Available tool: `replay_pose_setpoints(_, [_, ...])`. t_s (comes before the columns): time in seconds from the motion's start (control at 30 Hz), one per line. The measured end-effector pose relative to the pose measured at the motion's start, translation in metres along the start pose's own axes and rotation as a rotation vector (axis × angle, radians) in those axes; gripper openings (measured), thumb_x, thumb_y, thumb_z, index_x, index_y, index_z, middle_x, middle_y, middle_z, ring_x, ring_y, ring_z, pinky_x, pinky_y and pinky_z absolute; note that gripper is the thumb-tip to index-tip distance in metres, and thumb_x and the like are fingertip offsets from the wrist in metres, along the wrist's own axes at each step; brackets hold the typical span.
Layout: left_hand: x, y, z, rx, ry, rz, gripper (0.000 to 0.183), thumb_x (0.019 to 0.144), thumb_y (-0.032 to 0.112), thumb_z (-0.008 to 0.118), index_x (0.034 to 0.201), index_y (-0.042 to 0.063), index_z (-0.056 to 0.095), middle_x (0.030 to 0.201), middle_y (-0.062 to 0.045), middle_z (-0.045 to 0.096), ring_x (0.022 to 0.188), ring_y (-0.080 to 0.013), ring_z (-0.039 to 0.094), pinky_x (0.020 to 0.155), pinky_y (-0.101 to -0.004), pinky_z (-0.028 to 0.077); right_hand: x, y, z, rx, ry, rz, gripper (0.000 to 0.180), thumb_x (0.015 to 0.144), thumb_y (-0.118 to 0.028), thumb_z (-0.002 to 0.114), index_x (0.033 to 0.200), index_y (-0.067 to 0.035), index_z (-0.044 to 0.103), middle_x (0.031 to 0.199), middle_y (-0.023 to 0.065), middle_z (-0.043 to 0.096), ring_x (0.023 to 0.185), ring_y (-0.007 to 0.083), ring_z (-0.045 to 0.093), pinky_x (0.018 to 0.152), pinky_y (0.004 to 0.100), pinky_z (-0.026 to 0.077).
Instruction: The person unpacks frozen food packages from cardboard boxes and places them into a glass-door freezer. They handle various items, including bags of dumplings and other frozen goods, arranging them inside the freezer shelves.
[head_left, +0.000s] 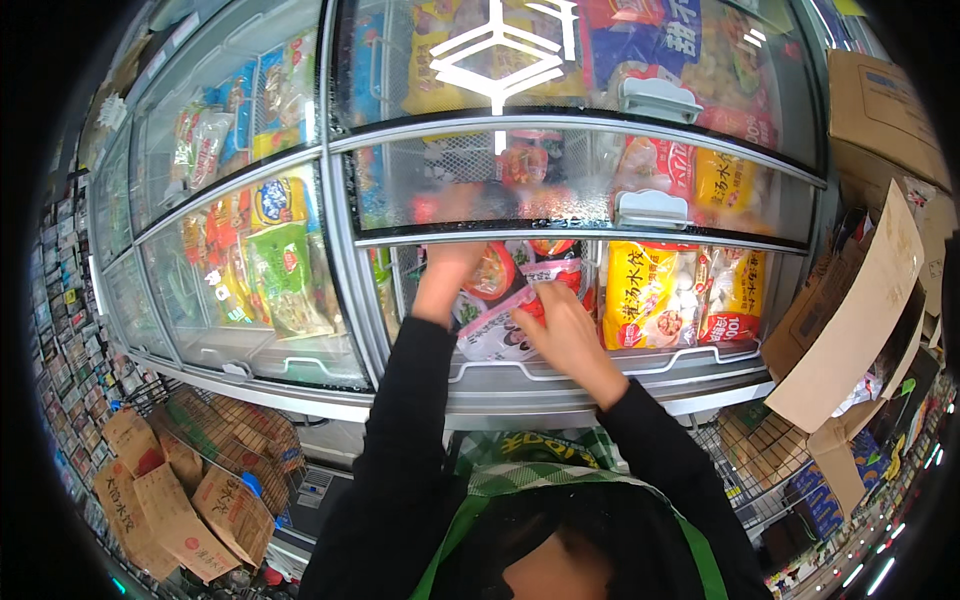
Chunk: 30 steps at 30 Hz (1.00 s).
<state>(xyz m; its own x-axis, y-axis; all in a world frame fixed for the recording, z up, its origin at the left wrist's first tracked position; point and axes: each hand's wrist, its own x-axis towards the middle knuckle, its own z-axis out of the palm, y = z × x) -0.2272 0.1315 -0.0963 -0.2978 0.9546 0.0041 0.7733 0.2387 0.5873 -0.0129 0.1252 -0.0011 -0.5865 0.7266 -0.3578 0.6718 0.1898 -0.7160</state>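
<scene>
My left hand (459, 206) reaches under the sliding glass lid (555, 184) of a chest freezer. Fogged glass blurs its fingers, so their grip is hidden. Only the wrist and lower hand show plainly in the gap. My right hand (562, 326) is in the open front gap, thumb and fingers against black-and-red frozen food bags (491, 274) with pink edges. Whether it grips a bag cannot be made out. Below the thumb lies a white pink-edged bag (495, 337). To the right are yellow dumpling bags (637, 296) in a white wire basket (675, 364).
More frozen bags (281, 277) lie under glass at left. A lid handle (651, 210) sticks up at right. Cardboard boxes (847, 322) stand against the freezer's right end. At lower left, a wire cart (225, 435) is beside several dumpling cartons (180, 517).
</scene>
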Motion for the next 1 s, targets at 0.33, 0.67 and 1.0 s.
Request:
replay_pose_setpoints(0.33, [-0.134, 0.031, -0.044, -1.181, 0.089, -1.067, 0.068, 0.082, 0.019, 0.076, 0.135, -0.008, 0.042, 0.131, -0.021, 0.051, 0.116, -0.0272, 0.054, 0.097, -0.0369, 0.045, 0.048, 0.014, 0.038, 0.747, -0.445, 0.491, 0.075, 0.071, -0.023, 0.083, 0.132, 0.004, 0.048, 0.125, 0.0153, 0.06, 0.11, 0.0226, 0.06, 0.096, 0.0339, 0.045])
replay_pose_setpoints(0.67, [-0.067, 0.042, -0.037, -1.392, 0.034, -0.94, 0.05, 0.084, 0.007, 0.073, 0.126, -0.006, 0.05, 0.118, -0.014, 0.06, 0.101, -0.02, 0.06, 0.085, -0.0315, 0.051, 0.062, 0.01, 0.0, 1.068, -0.102, 0.392, 0.065, 0.081, -0.004, 0.074, 0.138, 0.001, 0.044, 0.124, 0.0094, 0.059, 0.113, 0.0195, 0.056, 0.097, 0.0315, 0.045])
replay_pose_setpoints(1.0, [0.103, 0.048, 0.047, 0.146, -0.043, 0.079, 0.064, 0.077, 0.049, 0.075, 0.12, 0.003, 0.06, 0.117, -0.024, 0.061, 0.109, -0.0439, 0.056, 0.097, -0.0479, 0.041, 0.098, 0.033, 0.014, -0.275, 0.414, -0.03, 0.051, 0.078, -0.016, 0.068, 0.121, 0.006, 0.052, 0.111, 0.0278, 0.057, 0.099, 0.045, 0.055, 0.087, 0.0492, 0.044])
